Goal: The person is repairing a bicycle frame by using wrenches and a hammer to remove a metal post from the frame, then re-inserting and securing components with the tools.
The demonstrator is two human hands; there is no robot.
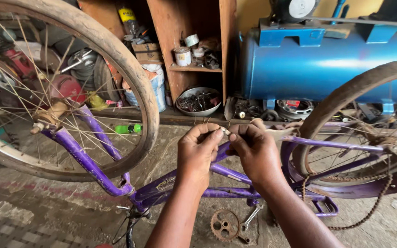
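Observation:
A purple bicycle frame (93, 167) stands upside down, its front wheel (134, 82) at the left and its rear wheel (341, 98) at the right. My left hand (197, 154) and my right hand (255, 154) meet above the frame's middle. Both pinch a small metal part (225, 131) between their fingertips; it is too small to identify. A rusty chain (368, 213) hangs loose off the rear of the frame. On the floor below my hands lie a rusty chainring (224, 225) and a spanner (251, 217).
A big blue tank (318, 64) stands behind the rear wheel. A wooden shelf (194, 46) holds tins and small parts, with a metal bowl (198, 102) of parts beneath it. A green bottle (128, 129) lies on the concrete floor (37, 202).

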